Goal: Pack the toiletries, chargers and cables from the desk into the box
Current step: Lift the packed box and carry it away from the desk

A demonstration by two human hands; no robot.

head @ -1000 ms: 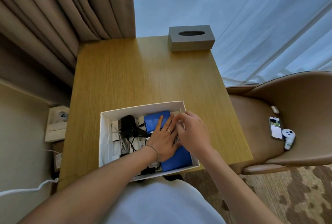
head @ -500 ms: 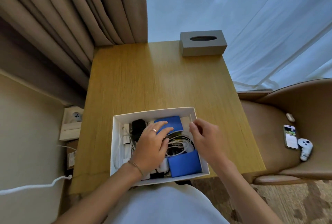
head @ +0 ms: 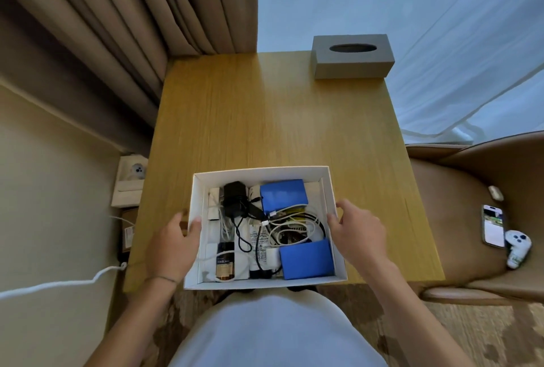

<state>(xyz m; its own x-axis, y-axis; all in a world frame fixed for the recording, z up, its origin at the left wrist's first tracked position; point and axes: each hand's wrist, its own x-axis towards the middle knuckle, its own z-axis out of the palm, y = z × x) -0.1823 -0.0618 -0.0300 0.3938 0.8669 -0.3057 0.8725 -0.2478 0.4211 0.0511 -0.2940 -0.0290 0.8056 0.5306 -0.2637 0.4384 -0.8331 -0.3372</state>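
Observation:
The white cardboard box [head: 262, 171] stands on the wooden desk [head: 265, 119] at its near edge. Inside lie a black charger [head: 235, 198], two blue pouches [head: 283, 194] [head: 306, 259], a coil of white cables [head: 290, 226], a brown bottle [head: 225, 263] and a white tube [head: 255, 238]. My left hand [head: 172, 244] grips the box's left wall, thumb over the rim. My right hand [head: 357, 228] holds the right wall in the same way, thumb inside.
A grey tissue box [head: 353, 57] sits at the desk's far right corner. On the tan chair [head: 477, 266] to the right lie a phone [head: 493, 225], a white controller [head: 516, 249] and an earbud case [head: 496, 193]. Curtains hang behind; a white cord [head: 59, 284] trails at left.
Both hands have come out of the box's contents and moved apart to its left and right walls. The items inside are now uncovered.

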